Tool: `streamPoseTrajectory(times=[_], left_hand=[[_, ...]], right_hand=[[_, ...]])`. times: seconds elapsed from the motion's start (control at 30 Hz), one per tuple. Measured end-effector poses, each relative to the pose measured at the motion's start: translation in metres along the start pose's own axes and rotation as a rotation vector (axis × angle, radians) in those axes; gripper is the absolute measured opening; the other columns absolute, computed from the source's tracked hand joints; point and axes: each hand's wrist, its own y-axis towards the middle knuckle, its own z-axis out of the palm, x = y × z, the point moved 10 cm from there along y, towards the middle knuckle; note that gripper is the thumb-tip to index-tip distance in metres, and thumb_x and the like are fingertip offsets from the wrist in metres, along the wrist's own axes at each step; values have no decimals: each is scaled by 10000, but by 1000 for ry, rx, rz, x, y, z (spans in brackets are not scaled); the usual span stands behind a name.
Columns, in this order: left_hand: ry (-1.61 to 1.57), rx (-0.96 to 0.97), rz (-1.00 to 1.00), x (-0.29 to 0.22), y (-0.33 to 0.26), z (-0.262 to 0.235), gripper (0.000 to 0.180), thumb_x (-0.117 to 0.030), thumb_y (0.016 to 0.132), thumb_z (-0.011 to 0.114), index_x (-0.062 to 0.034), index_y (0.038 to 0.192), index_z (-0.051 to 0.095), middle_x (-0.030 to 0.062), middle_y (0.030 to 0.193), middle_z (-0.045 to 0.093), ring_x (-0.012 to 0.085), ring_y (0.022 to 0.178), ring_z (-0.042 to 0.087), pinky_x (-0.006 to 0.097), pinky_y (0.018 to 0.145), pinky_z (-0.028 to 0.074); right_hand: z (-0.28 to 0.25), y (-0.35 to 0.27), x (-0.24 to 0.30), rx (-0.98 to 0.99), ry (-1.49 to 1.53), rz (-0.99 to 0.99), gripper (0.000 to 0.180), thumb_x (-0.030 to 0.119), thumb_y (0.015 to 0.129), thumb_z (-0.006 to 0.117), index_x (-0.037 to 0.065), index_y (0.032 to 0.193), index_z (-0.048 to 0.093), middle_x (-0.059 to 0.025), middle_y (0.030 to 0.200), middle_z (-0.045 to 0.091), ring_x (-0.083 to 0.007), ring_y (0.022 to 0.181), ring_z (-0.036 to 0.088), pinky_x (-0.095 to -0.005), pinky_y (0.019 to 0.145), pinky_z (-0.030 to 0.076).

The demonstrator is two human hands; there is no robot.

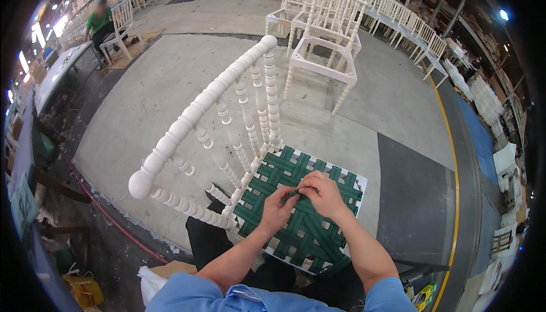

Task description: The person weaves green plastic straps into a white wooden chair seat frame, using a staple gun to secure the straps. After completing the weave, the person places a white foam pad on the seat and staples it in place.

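Observation:
A white chair (185, 123) with turned, beaded spindles stands in front of me, its back to the left. Dark green webbing (268, 185) is woven in a lattice across its seat frame, and a loose length of strap (322, 238) slants over the near right part. Above the middle of the seat, my left hand (277, 208) pinches a small bit of green webbing strap. Close against it, my right hand (322, 193) is closed on the same bit, fingertips together. The fingers hide most of what they hold.
Bare white chair frames (324, 65) stand stacked beyond the seat, with rows of white chairs (406, 25) behind. A person in a green top (101, 21) sits at the far left by a chair. A red hose (116, 214) runs along the floor at left.

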Motion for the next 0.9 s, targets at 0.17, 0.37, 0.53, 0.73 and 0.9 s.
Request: streamPoseTrajectory(times=[0.17,0.37,0.53,0.73,0.9], left_hand=[[-554,125,-547,96,-29,39,164,-159,1094,587,-31,1151,672,-3,953,707,103,891,672,319,791,551],[375,-298,-287,110,36,-57,259,-176,1080,556,-9,1245,666,170,1168,739,254,1084,718,383,942,560],[644,-397,143,89,104,-61,303,-148,1029,590,-58,1304,680,187,1315,705,386,1177,685,454,1019,540],[962,-242,109,108,118,-42,389,-266,1031,601,-185,1406,671,26,1529,615,421,1297,611,516,1074,503],[1028,-221,72,114,121,-37,387,-324,1019,620,-251,1392,695,-72,1534,613,489,1283,601,586,1054,485]], right_hand=[[45,26,-87,296,4,303,139,143,944,749,43,1037,778,-107,1029,721,-227,941,713,-357,786,546],[84,85,-174,243,-12,448,176,185,935,769,41,1034,790,-113,901,756,-210,824,692,-364,783,549],[105,134,-216,83,-205,523,225,277,924,775,83,1033,812,-145,978,762,-306,901,726,-428,825,561],[109,145,-221,-25,-348,504,230,334,910,770,138,1015,827,-135,1016,705,-343,1003,709,-451,862,557],[106,146,-219,-144,-292,453,244,344,892,770,135,1005,826,-133,986,741,-352,905,716,-450,810,562]])
